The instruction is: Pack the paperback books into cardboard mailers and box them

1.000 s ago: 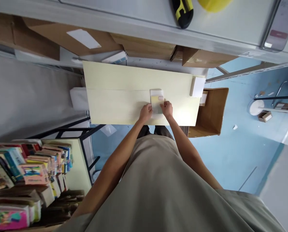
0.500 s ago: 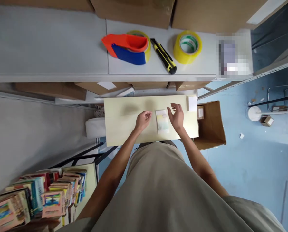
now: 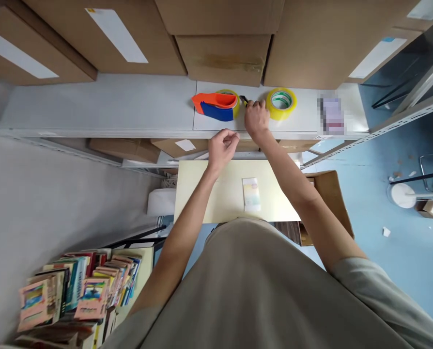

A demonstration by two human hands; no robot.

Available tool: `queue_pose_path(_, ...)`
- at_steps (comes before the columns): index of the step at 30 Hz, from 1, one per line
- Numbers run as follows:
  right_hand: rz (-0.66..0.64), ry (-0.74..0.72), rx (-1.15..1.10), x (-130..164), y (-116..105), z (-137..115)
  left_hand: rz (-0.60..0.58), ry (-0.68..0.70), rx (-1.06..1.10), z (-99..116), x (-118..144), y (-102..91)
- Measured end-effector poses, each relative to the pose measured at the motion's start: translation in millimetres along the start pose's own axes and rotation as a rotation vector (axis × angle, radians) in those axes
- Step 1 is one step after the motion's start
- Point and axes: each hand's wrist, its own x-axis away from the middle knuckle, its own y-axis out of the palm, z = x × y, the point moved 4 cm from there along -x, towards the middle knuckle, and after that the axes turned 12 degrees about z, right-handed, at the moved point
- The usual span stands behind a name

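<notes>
My right hand (image 3: 255, 118) closes on the knife (image 3: 243, 100) beside the tape roll (image 3: 281, 103); my left hand (image 3: 222, 147) hangs loosely curled, empty. Next I must lift it clear.

Two hands were up at the grey shelf (image 3: 93, 109): left hand (image 3: 222, 145), right hand (image 3: 256, 118). On that shelf: one tape dispenser (image 3: 216, 105), one loose yellow tape roll (image 3: 281, 103), one utility knife (image 3: 243, 100) mostly hidden under the right hand. Five cardboard boxes (image 3: 224, 58) at least stood behind the shelf. Below the shelf, one counter (image 3: 216, 194) carried one small packet (image 3: 251, 194). One open carton (image 3: 329, 194) sat right of the counter.
</notes>
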Motion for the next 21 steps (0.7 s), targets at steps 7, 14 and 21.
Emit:
queue_pose_path(7, -0.051, 0.082, 0.063, 50, -33, 29, -0.166, -0.307, -0.207, -109, 91, 15.4)
queue_pose_path(14, 0.090, 0.181, -0.162, 237, -62, 94, -0.330, -0.742, -0.333, -222, 237, 31.8)
queue_pose_path(21, -0.158, 0.640, -0.295, 402, 12, 159, -0.393, -0.771, -0.342, -249, 272, 69.2)
